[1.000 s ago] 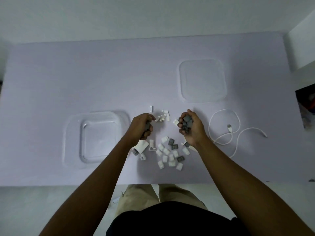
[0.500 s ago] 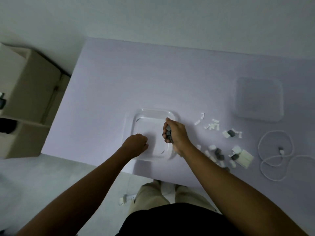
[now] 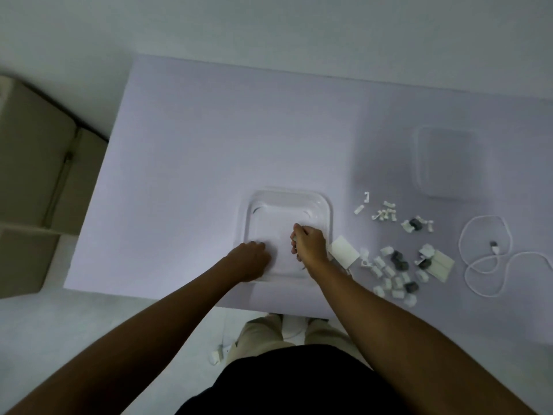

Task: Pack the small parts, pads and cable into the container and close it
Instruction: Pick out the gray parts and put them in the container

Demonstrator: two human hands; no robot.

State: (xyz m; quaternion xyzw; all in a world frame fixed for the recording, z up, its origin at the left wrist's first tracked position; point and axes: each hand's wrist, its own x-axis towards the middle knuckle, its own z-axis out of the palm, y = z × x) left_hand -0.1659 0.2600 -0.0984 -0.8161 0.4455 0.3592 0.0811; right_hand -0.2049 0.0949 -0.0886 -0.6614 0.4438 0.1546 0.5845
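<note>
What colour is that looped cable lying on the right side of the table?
White; the cable shows best in the head view.

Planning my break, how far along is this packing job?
Done: nothing visibly lies in the clear square plastic container. In hand: curled left hand and right hand sit over it, the right gripping a small pale part. Left: scattered small white and grey parts, flat white pads, coiled white cable, clear lid still off.

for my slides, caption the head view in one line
Left hand and right hand curled over the clear container; small parts, pads and cable lie to its right
</note>
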